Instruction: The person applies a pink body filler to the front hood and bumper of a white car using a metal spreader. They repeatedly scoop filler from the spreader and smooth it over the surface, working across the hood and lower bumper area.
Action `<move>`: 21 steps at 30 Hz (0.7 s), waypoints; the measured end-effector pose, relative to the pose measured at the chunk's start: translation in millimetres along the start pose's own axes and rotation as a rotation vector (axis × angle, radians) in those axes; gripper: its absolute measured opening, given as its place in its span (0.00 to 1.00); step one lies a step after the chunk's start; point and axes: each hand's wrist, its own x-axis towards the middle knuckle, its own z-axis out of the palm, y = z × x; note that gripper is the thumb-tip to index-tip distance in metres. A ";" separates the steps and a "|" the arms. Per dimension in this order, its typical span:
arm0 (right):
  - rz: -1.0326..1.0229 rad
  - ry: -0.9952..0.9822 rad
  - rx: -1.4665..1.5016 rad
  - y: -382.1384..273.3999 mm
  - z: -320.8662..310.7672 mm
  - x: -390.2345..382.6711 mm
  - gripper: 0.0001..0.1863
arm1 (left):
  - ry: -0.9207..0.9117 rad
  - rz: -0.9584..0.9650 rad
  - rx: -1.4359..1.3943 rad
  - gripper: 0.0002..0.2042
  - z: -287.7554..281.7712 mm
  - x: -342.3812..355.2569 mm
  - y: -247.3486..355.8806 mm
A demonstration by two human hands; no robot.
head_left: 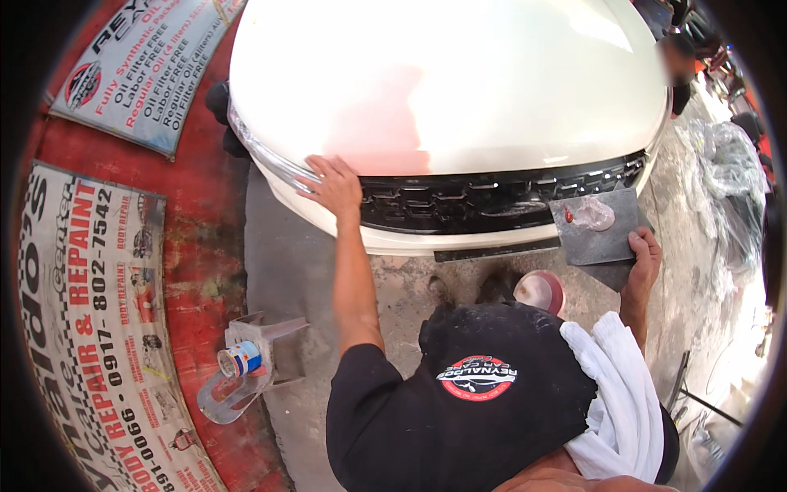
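The white car hood [516, 90] is in front of me, with a faint pinkish patch near its front edge. My left hand [334, 187] lies on the hood's front left corner, beside the headlight [275, 164], its fingers stretched out and holding nothing. My right hand [644, 261] grips the edge of a flat grey mixing board [597, 238] at the right end of the black grille [459, 205]. On the board sit a lump of pale pink putty [594, 216] and a small red dab. Part of a darker sheet shows behind the board, close to my fingers.
A small stool [270, 340] with a blue-and-white can [238, 361] stands at left. On the floor below the bumper is a round tub [541, 292]. Printed banners [106, 328] line the red wall. A white towel [615, 394] hangs over my shoulder. Another person [680, 70] is at far right.
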 end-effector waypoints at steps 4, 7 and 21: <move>0.003 0.088 0.005 4.1 -8.8 -2.5 0.07 | -0.004 -0.041 -0.037 0.32 1.8 -39.8 50.8; 0.009 0.069 0.019 2.8 -3.0 2.3 0.06 | -0.033 0.262 -0.173 0.33 -30.4 -129.6 141.6; 0.015 0.050 0.041 9.6 -15.1 -1.5 0.06 | 0.000 -0.055 0.014 0.31 -8.9 -55.8 82.8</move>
